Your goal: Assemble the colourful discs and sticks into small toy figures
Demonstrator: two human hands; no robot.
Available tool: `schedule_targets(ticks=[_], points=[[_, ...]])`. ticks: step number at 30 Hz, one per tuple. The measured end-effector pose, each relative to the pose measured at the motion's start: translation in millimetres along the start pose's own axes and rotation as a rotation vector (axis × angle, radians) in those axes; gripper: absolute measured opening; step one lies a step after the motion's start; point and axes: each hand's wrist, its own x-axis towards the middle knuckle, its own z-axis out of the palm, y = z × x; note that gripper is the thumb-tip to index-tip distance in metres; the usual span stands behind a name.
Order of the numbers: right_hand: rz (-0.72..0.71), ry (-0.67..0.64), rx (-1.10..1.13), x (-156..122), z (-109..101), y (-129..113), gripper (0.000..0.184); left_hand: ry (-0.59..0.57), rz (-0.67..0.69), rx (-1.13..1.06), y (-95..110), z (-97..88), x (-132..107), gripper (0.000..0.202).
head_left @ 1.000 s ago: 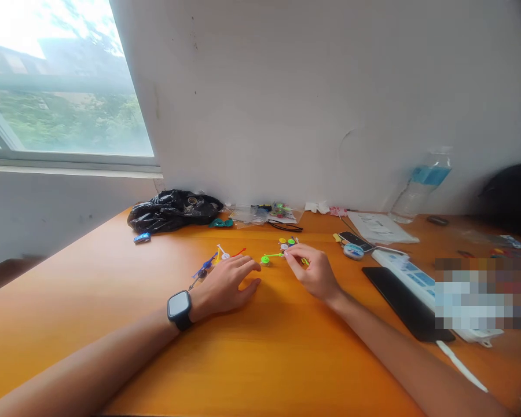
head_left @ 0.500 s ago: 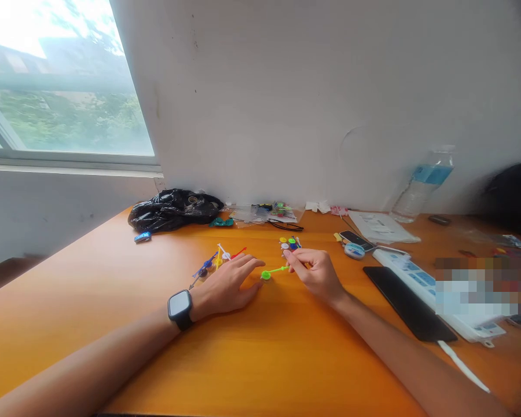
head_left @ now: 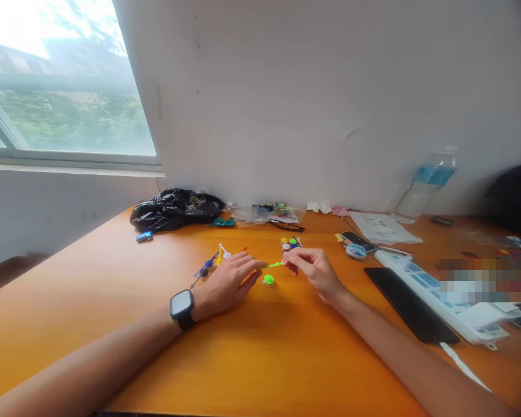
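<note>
A light-green plastic arrow (head_left: 274, 265), thin like a game spinner's pointer, is held up off the table between my hands. My right hand (head_left: 316, 271) pinches its right end between thumb and fingertips. The fingertips of my left hand (head_left: 232, 275) close on its left end, which they partly hide. Just below stands a small round green-topped base (head_left: 268, 280), apart from the arrow. Behind my left hand lie several small spinners with arrows, a blue one (head_left: 207, 263) and a white one (head_left: 226, 255) among them. Beyond my right fingers sit several round pieces, including a yellow one (head_left: 283, 240).
A black plastic bag (head_left: 178, 209) lies at the back left, with a small blue packet (head_left: 144, 236) before it. To the right are a black phone (head_left: 410, 304), a white power strip (head_left: 438, 295) and a clear bottle (head_left: 425, 185). Clear bags (head_left: 252, 214) lie by the wall.
The green arrow has come off the round green base and is now raised above it. My left fingertips have closed in on the arrow's left end; the base stays on the table.
</note>
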Motion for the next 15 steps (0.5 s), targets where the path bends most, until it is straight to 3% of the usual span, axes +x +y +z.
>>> schedule_targets(ticks=[5,15], points=[[0.104,-0.062,0.039,0.8,2.1,4.0,0.034,0.031,-0.035,-0.010,-0.9,0.8,-0.4,0.025],[0.303,-0.139,0.110,-4.6,15.5,14.3,0.042,-0.064,-0.033,0.000,1.1,-1.4,1.8,0.015]])
